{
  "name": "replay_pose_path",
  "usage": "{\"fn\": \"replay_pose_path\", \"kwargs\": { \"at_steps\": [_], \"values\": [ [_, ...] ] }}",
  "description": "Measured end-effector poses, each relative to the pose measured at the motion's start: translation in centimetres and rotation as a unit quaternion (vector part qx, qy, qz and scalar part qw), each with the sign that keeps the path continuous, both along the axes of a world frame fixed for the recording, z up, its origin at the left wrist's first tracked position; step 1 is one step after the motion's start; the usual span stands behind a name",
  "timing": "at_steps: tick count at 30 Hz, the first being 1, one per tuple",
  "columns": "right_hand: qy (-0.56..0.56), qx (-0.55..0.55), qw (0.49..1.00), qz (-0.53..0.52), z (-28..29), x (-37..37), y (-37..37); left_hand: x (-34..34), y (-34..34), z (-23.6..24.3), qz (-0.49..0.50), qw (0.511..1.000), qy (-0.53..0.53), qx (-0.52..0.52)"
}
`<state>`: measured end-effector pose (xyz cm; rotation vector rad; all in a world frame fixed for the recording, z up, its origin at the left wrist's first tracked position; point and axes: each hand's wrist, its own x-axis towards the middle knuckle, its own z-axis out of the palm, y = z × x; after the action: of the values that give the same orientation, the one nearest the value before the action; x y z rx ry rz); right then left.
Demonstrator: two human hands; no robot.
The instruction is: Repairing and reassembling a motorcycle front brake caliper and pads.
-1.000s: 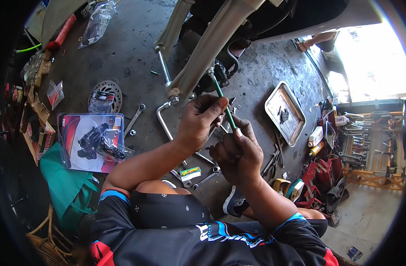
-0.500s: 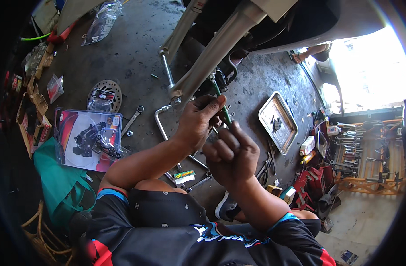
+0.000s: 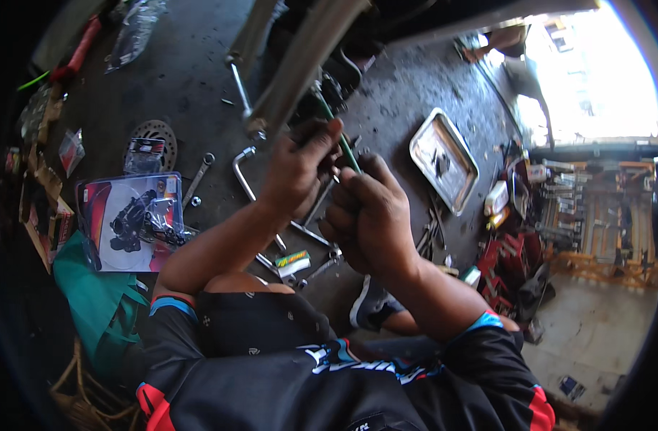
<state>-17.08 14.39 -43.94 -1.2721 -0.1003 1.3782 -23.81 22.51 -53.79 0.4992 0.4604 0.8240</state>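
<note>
Reaching forward from the lower edge, both forearms meet in front of the person over a dark, stained floor (image 3: 192, 93). The left hand (image 3: 296, 172) is curled, its fingers closed around something dark that the pictures do not show clearly, right against the lower end of a grey metal tube (image 3: 300, 65) that slants up and away. The right hand (image 3: 368, 215) sits just beside it, touching or nearly touching, clenched in a full fist with the knuckles up. Its grip is closed on a thin green-shafted tool (image 3: 339, 140), which rises out of the top of the fist and tilts up-left, passing the left fingertips toward the dark parts beside the tube.

To the right of the grip, well apart, a shallow metal tray (image 3: 426, 140) lies on the floor with a few small dark pieces inside; what they are is too small to tell. Below the grip, loose wrenches (image 3: 314, 233) lie scattered. Left of the grip rests a bent chrome wrench (image 3: 241, 169), and farther left a clear blister package (image 3: 127, 219) holds a black part, with a round perforated disc (image 3: 156, 133) just beyond it.
</note>
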Motion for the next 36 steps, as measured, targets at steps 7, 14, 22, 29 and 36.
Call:
{"fn": "replay_pose_path", "kwargs": {
  "at_steps": [7, 14, 22, 29, 36],
  "values": [
    [0.219, 0.168, 0.957, 0.087, -0.9, 1.8, -0.7, 0.3, 0.4, 0.8, 0.008, 1.0, 0.009, 0.011],
    [0.372, 0.329, 0.868, 0.005, -3.3, 0.6, -2.5, 0.6, 0.3, 0.6, 0.027, 0.999, -0.012, 0.025],
    [0.29, 0.372, 0.881, 0.03, -3.8, -0.2, -2.2, 0.0, 0.2, 0.9, 0.017, 0.999, -0.018, 0.02],
    [0.214, 0.403, 0.888, 0.054, -4.5, -0.5, -2.1, 0.2, 0.4, 0.2, 0.02, 0.999, -0.028, 0.028],
    [0.263, 0.371, 0.89, -0.003, -3.5, -0.4, -2.1, 0.3, 0.6, -0.4, 0.008, 0.999, -0.007, 0.041]
  ]
}}
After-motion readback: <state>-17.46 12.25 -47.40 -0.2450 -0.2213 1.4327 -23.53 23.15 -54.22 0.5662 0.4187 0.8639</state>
